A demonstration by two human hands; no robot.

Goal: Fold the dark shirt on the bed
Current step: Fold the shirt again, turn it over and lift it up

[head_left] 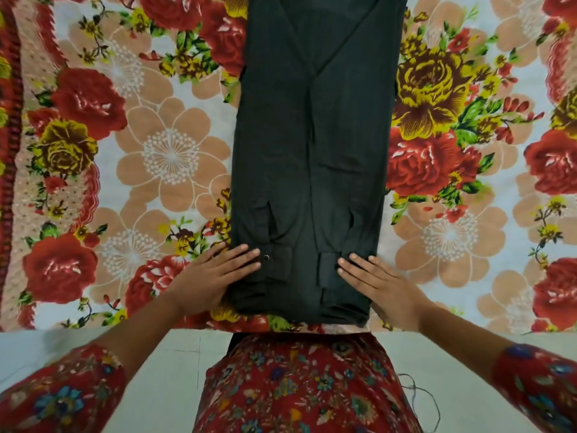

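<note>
Looking down from the head camera, the dark shirt point(312, 151) lies flat on the bed point(162, 157). The sheet point(468, 232) under it has big red and yellow flowers. The shirt runs straight away from the person, down the middle of the bed, and its near end is right at the bed's edge. Both sides are already folded in, so it looks like one long strip. The sleeves point(274, 182) lie down along it, and the cuffs point(331, 267) sit at the near end (a small button point(266, 257) shows on the left one).

The left hand point(215, 273) rests on the near left corner. The right hand point(379, 284) rests on the near right corner. Both hands are flat, with the fingers straight and a little apart, and they pinch nothing. I think they lie there to press the folds down and keep the cuffs from sliding out, because soft cloth likes to slip open.

One hand on each corner also makes sense for the next part. I guess the near end must be lifted and laid over toward the far end. The far end runs off the top of the picture, so I cannot see it.
</note>
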